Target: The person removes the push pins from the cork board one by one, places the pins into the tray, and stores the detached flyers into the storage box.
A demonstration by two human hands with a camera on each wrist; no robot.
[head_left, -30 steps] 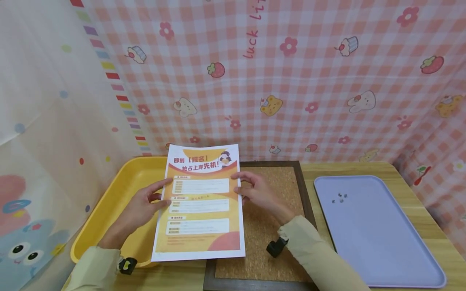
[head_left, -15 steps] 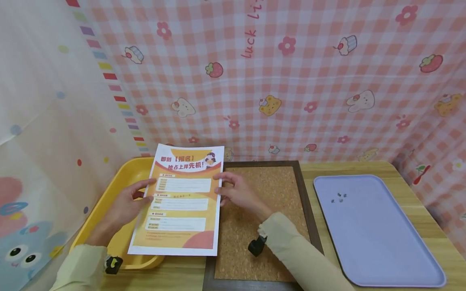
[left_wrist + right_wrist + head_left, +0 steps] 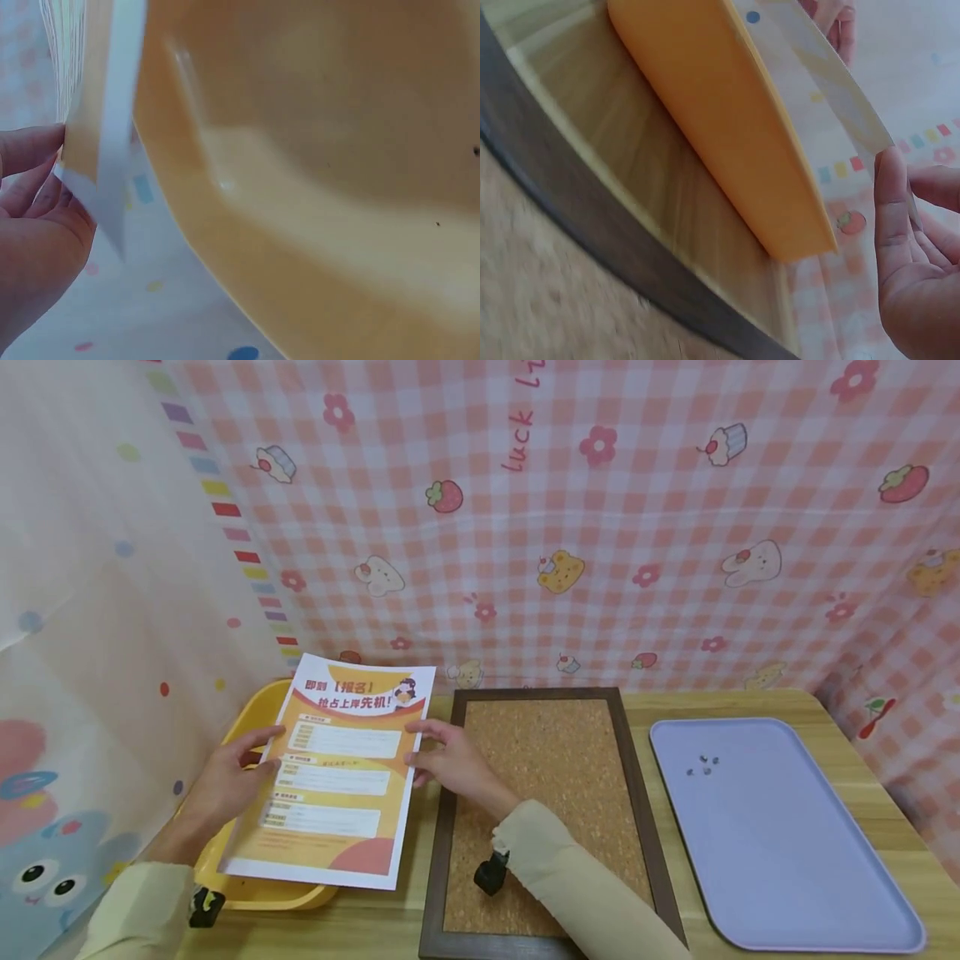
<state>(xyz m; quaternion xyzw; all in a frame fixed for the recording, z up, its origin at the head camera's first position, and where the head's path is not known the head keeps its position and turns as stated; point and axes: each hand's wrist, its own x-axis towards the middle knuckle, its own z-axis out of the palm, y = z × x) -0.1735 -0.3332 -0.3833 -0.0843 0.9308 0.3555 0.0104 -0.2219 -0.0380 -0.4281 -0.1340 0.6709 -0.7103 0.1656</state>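
Note:
A printed flyer (image 3: 337, 777) in yellow and orange, with a white border, is held up over the yellow tub (image 3: 288, 897). My left hand (image 3: 228, 785) pinches its left edge between thumb and fingers. On the opposite edge, my right hand (image 3: 457, 764) pinches it the same way. The left wrist view shows the paper (image 3: 112, 112) nearly edge-on beside the tub's interior (image 3: 315, 150), with the left fingers at its side. In the right wrist view, the right thumb and fingers (image 3: 891, 195) grip the sheet's edge above the tub's outer wall (image 3: 720, 112).
A cork board (image 3: 547, 818) with a dark wooden frame lies in the middle of the wooden table (image 3: 652, 706). To its right is a lilac tray (image 3: 787, 852) bearing several small shiny pieces (image 3: 705, 764). A checked curtain (image 3: 510, 527) hangs behind the table.
Both hands have carried the flyer leftward, from overlapping the cork board to over the yellow tub. The board's left side is now uncovered. The tray and its small pieces stay put.

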